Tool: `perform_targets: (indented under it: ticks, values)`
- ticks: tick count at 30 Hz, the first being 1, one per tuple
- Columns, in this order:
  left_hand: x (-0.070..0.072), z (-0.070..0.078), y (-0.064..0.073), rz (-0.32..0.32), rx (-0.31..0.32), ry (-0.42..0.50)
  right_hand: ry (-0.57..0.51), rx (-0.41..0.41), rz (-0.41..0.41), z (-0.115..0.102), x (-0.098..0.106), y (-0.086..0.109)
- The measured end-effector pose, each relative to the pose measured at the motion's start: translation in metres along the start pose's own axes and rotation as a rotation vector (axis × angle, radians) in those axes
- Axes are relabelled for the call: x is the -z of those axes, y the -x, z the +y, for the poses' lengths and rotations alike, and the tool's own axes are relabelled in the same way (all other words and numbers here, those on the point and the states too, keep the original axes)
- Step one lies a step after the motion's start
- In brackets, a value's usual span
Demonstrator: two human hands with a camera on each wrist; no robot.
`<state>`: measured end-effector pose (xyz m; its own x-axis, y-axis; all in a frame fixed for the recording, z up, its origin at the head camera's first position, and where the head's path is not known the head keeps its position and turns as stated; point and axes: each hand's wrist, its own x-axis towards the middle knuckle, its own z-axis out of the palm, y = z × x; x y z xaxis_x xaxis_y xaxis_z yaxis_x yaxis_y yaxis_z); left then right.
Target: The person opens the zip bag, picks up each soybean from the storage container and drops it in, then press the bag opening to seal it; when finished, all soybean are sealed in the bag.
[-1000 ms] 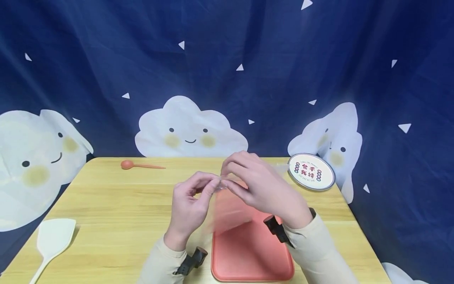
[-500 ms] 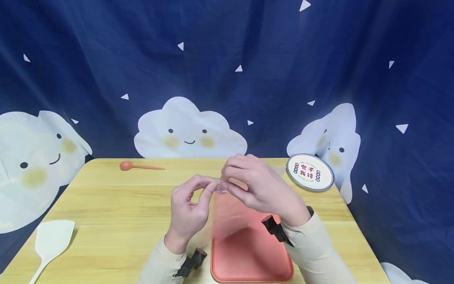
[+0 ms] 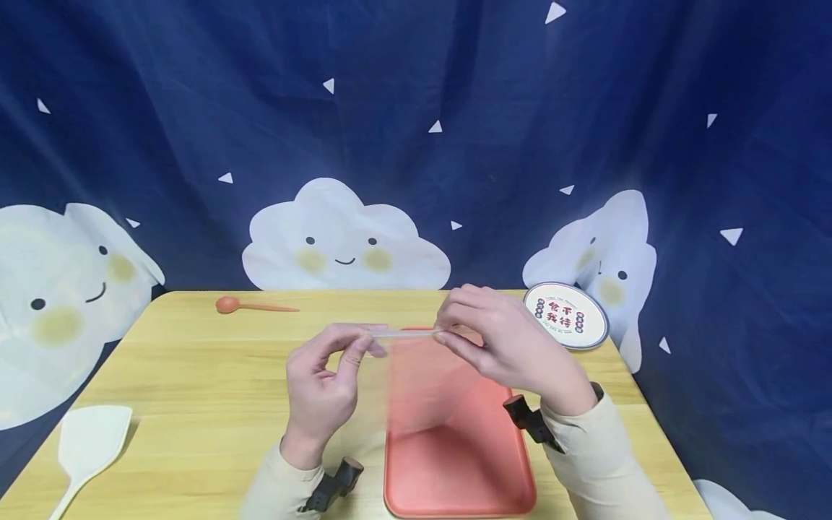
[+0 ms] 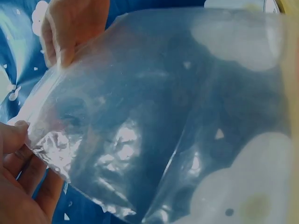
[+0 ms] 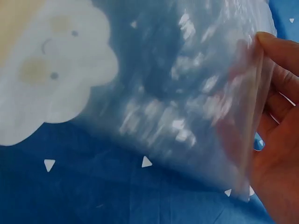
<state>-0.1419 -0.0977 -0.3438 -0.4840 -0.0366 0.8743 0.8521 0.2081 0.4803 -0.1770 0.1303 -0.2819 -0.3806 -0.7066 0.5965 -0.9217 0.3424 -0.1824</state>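
A clear plastic bag [image 4: 154, 116] hangs from both hands, its top edge stretched straight between them in the head view. My left hand [image 3: 321, 390] pinches the left end of that edge between thumb and fingers. At the other end, my right hand [image 3: 500, 343] pinches the edge with thumb and fingertips. Both wrist views show the film creased and shiny. Below and behind the bag lies a coral-red rectangular tray [image 3: 460, 473], its far part seen through the film.
An orange spoon [image 3: 229, 305] lies at the table's back left, and a white turner [image 3: 94, 440] at the front left. An oval plate [image 3: 568, 341] with red characters is at the back right. A blue cloud-patterned curtain [image 3: 390, 108] borders the wooden table [image 3: 214, 390].
My hands have moved apart, the left one leftward and the right one rightward. The bag's top edge, bunched between the fingertips before, is now drawn straight.
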Motion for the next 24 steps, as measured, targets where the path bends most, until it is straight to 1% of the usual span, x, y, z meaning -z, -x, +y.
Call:
perform_targets:
  ticks: [3,6,13,20,24]
  values:
    - [0.006,-0.002,0.002,0.011,-0.002,-0.005,0.007,-0.01,-0.002,0.002,0.001,0.004]
    - [0.01,-0.003,0.002,0.007,0.003,-0.007,0.009,-0.024,0.0,0.004,0.002,0.009]
    - [0.018,-0.007,0.003,0.018,0.032,-0.013,0.037,-0.105,-0.019,0.006,0.008,0.02]
    - [0.022,-0.01,0.005,0.029,0.036,0.002,0.035,-0.151,-0.035,0.013,0.013,0.033]
    - [0.025,-0.012,0.007,0.033,0.044,-0.002,0.029,-0.179,-0.042,0.015,0.012,0.038]
